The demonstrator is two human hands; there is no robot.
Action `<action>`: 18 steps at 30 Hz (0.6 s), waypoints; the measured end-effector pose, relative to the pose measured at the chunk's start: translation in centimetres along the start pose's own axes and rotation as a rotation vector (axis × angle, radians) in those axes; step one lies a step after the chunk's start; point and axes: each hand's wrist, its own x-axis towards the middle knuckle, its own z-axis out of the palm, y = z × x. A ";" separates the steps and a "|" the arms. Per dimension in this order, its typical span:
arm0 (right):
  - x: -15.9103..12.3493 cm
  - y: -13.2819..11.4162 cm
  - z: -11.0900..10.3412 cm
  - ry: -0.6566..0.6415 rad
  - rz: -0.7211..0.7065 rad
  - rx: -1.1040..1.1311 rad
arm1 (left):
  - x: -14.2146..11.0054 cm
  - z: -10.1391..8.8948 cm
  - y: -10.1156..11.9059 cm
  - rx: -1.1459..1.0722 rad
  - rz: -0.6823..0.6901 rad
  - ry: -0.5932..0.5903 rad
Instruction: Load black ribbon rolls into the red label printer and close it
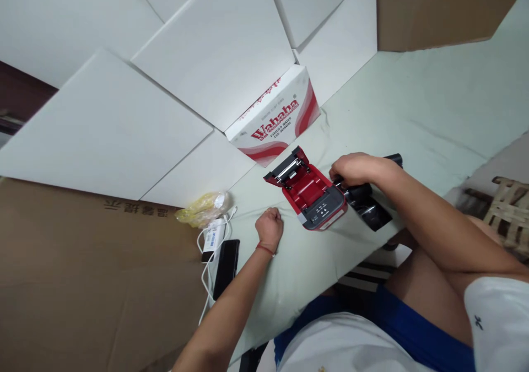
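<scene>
A small red and black printer [316, 195] stands on the pale green tabletop with its lid [288, 168] raised, showing a bare red compartment. My left hand [269, 228], with a red cord at the wrist, rests on the table left of the printer, its fingers curled into a fist. To the right of the printer, my right hand [353, 168] is closed, fingers bent down among black pieces. Under it lie a black cylinder [360, 192] and a glossy black piece [377, 216]; another black cylinder [394, 160] pokes out behind my wrist. My right fingertips are mostly hidden.
A white and red Wahaha carton [275, 119] leans against white panels [223, 47] at the back. On the left lie a black phone [226, 268], a white cable [204, 284], a small box [214, 237] and a yellowish plastic bag [202, 209]. Cardboard [103, 273] borders the left side.
</scene>
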 end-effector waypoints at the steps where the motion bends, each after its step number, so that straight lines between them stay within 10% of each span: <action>1: 0.0 0.2 0.1 -0.025 0.021 -0.041 | 0.0 0.0 0.0 -0.004 0.000 0.001; 11: -0.3 0.1 0.6 -0.068 0.023 -0.178 | 0.1 0.2 -0.2 -0.032 -0.005 0.002; 18: -8.3 3.9 -4.4 -0.211 -0.253 0.324 | 0.0 0.3 -0.1 -0.102 -0.020 0.014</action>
